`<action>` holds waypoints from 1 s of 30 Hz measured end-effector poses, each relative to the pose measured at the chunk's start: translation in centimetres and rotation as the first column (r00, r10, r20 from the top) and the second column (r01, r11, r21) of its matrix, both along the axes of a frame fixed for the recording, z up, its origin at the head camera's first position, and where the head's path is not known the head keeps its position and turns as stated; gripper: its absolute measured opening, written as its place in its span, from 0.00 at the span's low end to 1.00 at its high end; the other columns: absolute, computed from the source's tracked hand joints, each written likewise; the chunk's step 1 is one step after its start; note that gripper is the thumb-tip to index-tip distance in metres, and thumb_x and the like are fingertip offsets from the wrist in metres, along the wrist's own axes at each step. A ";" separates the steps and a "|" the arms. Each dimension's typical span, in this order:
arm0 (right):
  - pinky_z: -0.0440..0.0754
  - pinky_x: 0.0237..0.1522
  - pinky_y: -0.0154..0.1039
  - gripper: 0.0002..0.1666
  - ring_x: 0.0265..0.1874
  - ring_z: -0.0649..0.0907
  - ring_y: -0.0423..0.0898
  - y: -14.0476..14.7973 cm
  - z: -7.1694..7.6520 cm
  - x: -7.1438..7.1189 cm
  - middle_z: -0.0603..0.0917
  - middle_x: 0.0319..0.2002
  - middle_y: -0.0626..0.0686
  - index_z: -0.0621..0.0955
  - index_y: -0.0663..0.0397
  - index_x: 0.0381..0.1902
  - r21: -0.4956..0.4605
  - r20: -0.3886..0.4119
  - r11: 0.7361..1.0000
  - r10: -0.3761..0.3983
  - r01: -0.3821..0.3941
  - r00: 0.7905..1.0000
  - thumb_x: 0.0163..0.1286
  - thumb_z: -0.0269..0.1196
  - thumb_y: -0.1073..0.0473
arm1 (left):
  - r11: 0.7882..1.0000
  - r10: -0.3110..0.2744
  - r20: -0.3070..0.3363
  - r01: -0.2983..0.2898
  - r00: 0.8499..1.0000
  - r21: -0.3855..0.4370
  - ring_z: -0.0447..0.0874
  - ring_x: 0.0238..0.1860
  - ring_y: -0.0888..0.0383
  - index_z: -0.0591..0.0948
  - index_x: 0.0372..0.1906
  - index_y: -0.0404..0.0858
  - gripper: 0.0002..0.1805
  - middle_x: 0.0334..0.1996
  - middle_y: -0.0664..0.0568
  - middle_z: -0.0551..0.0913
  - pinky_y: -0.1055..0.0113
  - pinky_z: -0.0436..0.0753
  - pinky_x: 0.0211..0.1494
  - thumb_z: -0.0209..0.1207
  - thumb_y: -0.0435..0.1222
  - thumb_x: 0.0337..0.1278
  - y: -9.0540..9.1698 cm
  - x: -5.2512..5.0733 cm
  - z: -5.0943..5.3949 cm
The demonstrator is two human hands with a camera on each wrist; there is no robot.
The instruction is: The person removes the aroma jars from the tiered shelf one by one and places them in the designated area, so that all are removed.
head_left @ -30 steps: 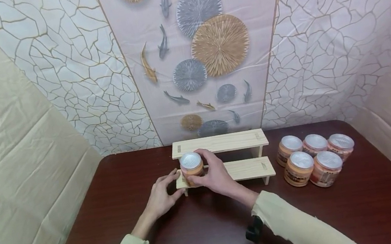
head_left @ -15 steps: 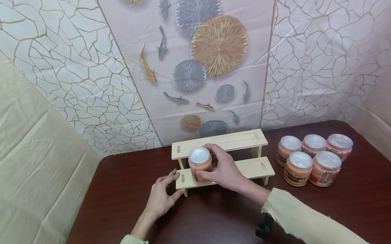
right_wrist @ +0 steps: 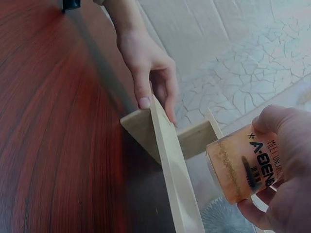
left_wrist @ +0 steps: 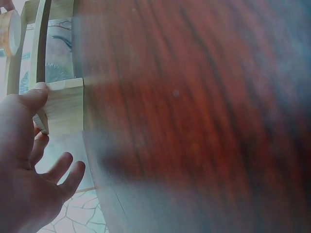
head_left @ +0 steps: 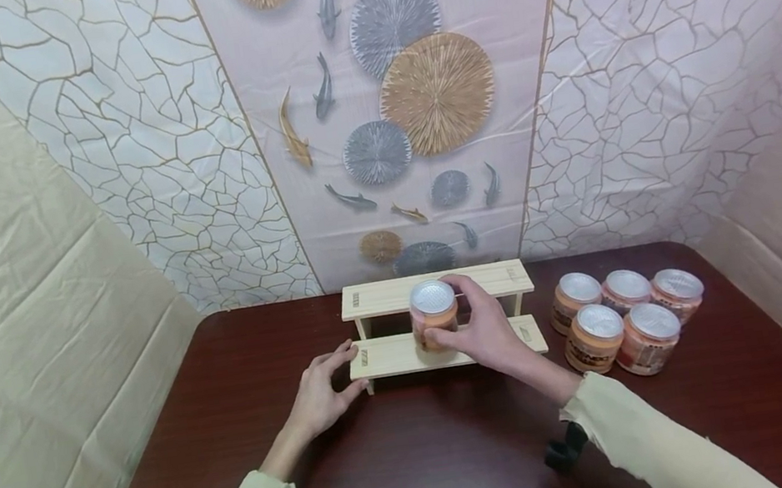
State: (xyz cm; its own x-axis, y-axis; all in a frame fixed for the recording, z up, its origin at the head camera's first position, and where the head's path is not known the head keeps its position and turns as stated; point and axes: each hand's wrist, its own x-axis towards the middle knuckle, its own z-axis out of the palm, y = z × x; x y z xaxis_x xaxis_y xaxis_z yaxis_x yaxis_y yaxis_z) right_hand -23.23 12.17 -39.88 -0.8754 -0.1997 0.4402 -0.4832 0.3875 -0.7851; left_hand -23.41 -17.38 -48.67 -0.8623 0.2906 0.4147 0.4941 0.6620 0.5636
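Note:
A two-step wooden shelf [head_left: 378, 361] stands at the back of the table, its upper plank behind the lower one. With thumb and fingers, my left hand [head_left: 321, 394] pinches the left end of the lower plank; the left wrist view shows the thumb on the front edge [left_wrist: 41, 63]. My right hand [head_left: 483, 331] grips a silver-lidded jar [head_left: 435, 315] with orange contents, thumb on the near side and fingers round the far side. Black lettering covers the jar [right_wrist: 248, 165] in the right wrist view, where a gap shows between it and the lower plank.
Several similar jars [head_left: 595, 337] with silver lids stand in two rows on the table, right of the shelf. The dark red-brown table [head_left: 423, 458] ends at a patterned cloth wall [head_left: 228, 218] behind. Beige cloth [head_left: 47, 329] hangs along the left side.
My right hand has carried the jar rightward along the lower plank, from its left end to about its middle. The left hand has kept its hold on the plank's end.

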 end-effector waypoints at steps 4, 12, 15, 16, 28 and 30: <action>0.80 0.47 0.54 0.42 0.50 0.80 0.55 1.1 0.1 0.2 0.80 0.52 0.59 0.72 0.60 0.64 0.002 -0.011 1.000 -0.007 0.007 1.000 0.53 0.78 0.63 | 1.000 0.004 0.001 -0.004 1.000 -0.007 0.76 0.58 0.36 0.81 0.62 0.34 0.31 0.64 0.45 0.77 0.40 0.75 0.56 0.74 0.37 0.51 0.0 0.1 -0.1; 0.80 0.42 0.53 0.42 0.51 0.79 0.54 3.7 0.7 0.8 0.80 0.51 0.59 0.72 0.60 0.64 0.055 -0.068 0.996 -0.061 0.065 0.996 0.52 0.79 0.61 | 1.000 0.003 -0.006 -0.003 1.000 -0.007 0.76 0.58 0.36 0.81 0.62 0.35 0.31 0.64 0.45 0.77 0.40 0.75 0.56 0.74 0.36 0.51 0.1 0.1 -0.2; 0.81 0.43 0.53 0.43 0.49 0.80 0.55 4.7 0.9 1.0 0.81 0.50 0.60 0.72 0.60 0.64 0.068 -0.083 0.993 -0.090 0.095 0.992 0.52 0.79 0.62 | 1.000 0.002 -0.008 -0.002 1.000 -0.004 0.76 0.57 0.36 0.81 0.61 0.34 0.31 0.64 0.45 0.78 0.40 0.75 0.56 0.75 0.36 0.50 0.1 0.1 -0.1; 0.81 0.42 0.52 0.42 0.48 0.81 0.55 5.0 1.0 1.1 0.81 0.49 0.60 0.72 0.60 0.64 0.069 -0.085 0.992 -0.098 0.104 0.992 0.52 0.79 0.62 | 1.000 0.001 -0.008 -0.001 1.000 -0.004 0.76 0.57 0.36 0.81 0.61 0.34 0.31 0.64 0.45 0.77 0.40 0.75 0.56 0.75 0.36 0.50 0.1 0.1 -0.1; 0.73 0.48 0.52 0.42 0.49 0.78 0.57 8.5 2.0 2.1 0.80 0.51 0.64 0.73 0.63 0.62 0.070 -0.110 0.975 -0.204 0.212 0.973 0.52 0.79 0.64 | 1.000 0.012 -0.006 -0.012 1.000 -0.011 0.76 0.58 0.36 0.81 0.61 0.35 0.31 0.64 0.45 0.77 0.39 0.75 0.56 0.74 0.37 0.51 0.0 0.1 0.0; 0.75 0.46 0.46 0.41 0.47 0.79 0.57 9.2 2.1 2.3 0.81 0.50 0.64 0.73 0.63 0.62 0.094 -0.121 0.969 -0.218 0.230 0.968 0.52 0.79 0.62 | 1.000 0.011 -0.008 -0.011 1.000 -0.011 0.76 0.58 0.36 0.81 0.61 0.35 0.30 0.64 0.45 0.78 0.39 0.75 0.56 0.74 0.37 0.51 0.0 0.0 0.0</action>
State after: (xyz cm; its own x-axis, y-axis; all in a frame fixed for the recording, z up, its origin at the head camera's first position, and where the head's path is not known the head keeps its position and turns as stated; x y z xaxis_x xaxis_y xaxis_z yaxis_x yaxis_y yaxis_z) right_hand -20.96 21.37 -37.79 -0.8512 -0.0545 0.5220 -0.4544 0.5742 -0.6811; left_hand -23.37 -17.34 -48.70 -0.8623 0.2856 0.4182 0.4910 0.6740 0.5520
